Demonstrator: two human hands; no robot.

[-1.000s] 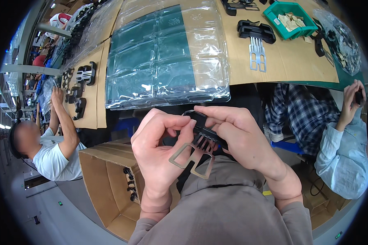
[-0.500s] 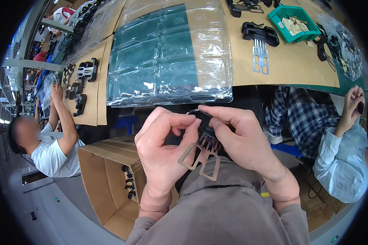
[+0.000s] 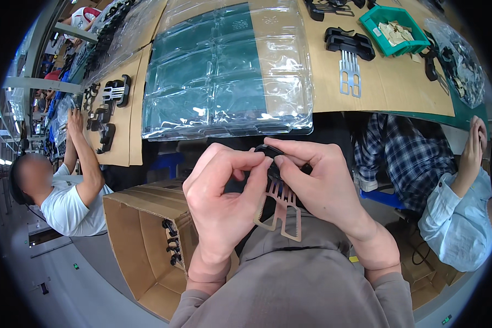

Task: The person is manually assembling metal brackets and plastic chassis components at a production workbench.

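Observation:
Above my lap, a black plastic part with a slotted metal plate (image 3: pixel 281 208) is held between both hands. My left hand (image 3: pixel 218 199) is closed, its thumb and forefinger pinching the black end from the left. My right hand (image 3: pixel 331 191) is closed round the same end from the right, thumb on top. The plate hangs down toward me, with prongs near the black end and two toothed loops at its tip. Fingers cover most of the black plastic, and whatever lies between the fingertips is hidden.
Ahead lies a clear plastic tray (image 3: pixel 202 117) on the table. To its right are a similar black-and-metal part (image 3: pixel 350 52) and a green bin (image 3: pixel 380 27) of small pale pieces. A cardboard box (image 3: pixel 139 240) stands at left. Co-workers sit on both sides.
The held part has turned slightly, so its metal plate now hangs more upright and a little to the right. My hands have shifted only slightly. The right co-worker's hand has changed its pose.

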